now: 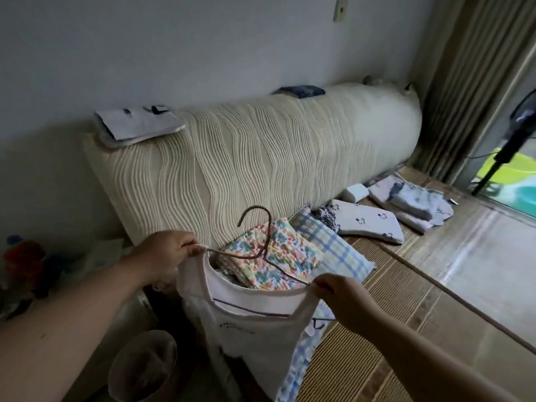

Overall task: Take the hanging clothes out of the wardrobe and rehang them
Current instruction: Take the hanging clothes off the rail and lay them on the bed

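Observation:
A white sleeveless top (255, 323) with a dark line across the chest hangs between my hands over the bed's near edge. A thin brown wire hanger (262, 245) lies in its neck opening, hook pointing up. My left hand (171, 250) pinches the top's left shoulder strap together with the hanger's end. My right hand (339, 297) pinches the right strap at the hanger's other end. The garment's lower part drapes down out of the frame. No wardrobe is in view.
The bed's woven mat (406, 285) holds a floral pillow (278, 256), a plaid pillow (333, 245) and folded clothes (412, 204). A cream ribbed headboard (261, 152) lines the wall. A bin (145, 367) stands lower left; a fan stand (504, 152) is by the window.

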{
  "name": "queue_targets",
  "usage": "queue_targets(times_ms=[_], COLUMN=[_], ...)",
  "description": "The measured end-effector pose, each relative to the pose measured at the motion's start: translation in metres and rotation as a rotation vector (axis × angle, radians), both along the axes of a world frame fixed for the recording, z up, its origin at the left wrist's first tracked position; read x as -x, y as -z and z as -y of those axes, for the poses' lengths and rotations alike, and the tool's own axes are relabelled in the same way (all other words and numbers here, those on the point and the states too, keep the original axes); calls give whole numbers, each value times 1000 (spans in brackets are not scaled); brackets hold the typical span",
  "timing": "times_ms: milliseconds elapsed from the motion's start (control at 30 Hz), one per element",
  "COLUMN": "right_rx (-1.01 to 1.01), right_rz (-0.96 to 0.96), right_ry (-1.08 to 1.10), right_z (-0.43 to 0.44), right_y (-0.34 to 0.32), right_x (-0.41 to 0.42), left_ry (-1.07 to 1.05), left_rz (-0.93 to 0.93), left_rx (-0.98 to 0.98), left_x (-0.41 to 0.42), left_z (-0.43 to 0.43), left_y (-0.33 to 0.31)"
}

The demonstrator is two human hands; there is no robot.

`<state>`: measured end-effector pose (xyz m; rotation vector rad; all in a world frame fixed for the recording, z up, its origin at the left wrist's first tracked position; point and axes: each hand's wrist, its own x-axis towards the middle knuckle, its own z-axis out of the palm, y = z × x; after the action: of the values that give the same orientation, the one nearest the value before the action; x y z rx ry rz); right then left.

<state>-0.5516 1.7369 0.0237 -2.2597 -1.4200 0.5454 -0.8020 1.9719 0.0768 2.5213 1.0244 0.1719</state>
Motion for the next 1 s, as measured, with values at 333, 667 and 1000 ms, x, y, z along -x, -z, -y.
queue_targets(times_ms=[333,667,1000], right_rx=[83,324,402], right_rz=[-8,-89,-219], right_ry=[372,644,725], right_z=[-113,-195,-220], right_y=[53,158,211], right_x=[-76,-173,-177], left_ry=[186,296,256], left_rz=[-46,-176,-323], left_rx=[60,117,114], left_x=[-153,-308,-357], left_z=[-158,-252,-256], left_y=[75,217,289])
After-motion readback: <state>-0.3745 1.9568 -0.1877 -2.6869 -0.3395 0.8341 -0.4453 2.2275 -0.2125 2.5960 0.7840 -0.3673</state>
